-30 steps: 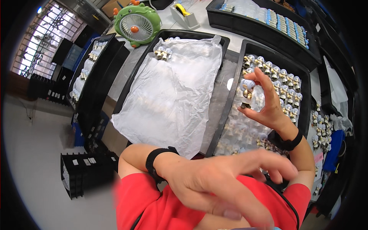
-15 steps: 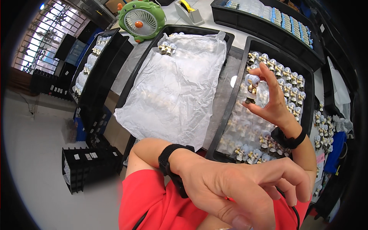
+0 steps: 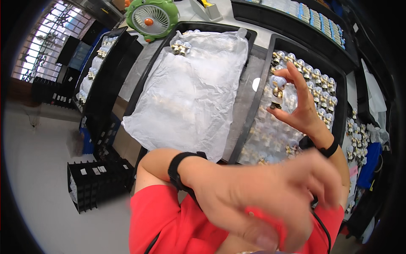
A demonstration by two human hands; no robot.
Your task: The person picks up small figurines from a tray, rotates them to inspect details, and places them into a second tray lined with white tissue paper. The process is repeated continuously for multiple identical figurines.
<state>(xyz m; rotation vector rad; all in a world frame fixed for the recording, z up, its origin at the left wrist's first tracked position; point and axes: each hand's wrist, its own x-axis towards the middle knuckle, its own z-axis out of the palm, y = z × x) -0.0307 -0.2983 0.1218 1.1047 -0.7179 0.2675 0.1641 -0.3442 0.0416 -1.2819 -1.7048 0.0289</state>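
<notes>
My right hand pinches a small figurine upright between thumb and fingers, above the right-hand black tray. The figurine has pale blue-grey hair, a white and gold outfit and a dark base. More figurines like it stand in rows in that tray, some under a translucent sheet. My left hand, with a black wristband, is close in front and smeared by motion. Its fingers bend downward; whether they grip anything cannot be made out. A sliver of something pale and gold shows at the bottom edge below it.
White tissue paper covers most of the middle tray, with a few figurines on top. A green fan and a tape dispenser stand behind. Loose figurines lie at the right; another figurine tray is at the left.
The view has shifted slightly. My left hand has moved and blurred, now covering more of the right tray's near edge. My right hand still holds the figurine in nearly the same place.
</notes>
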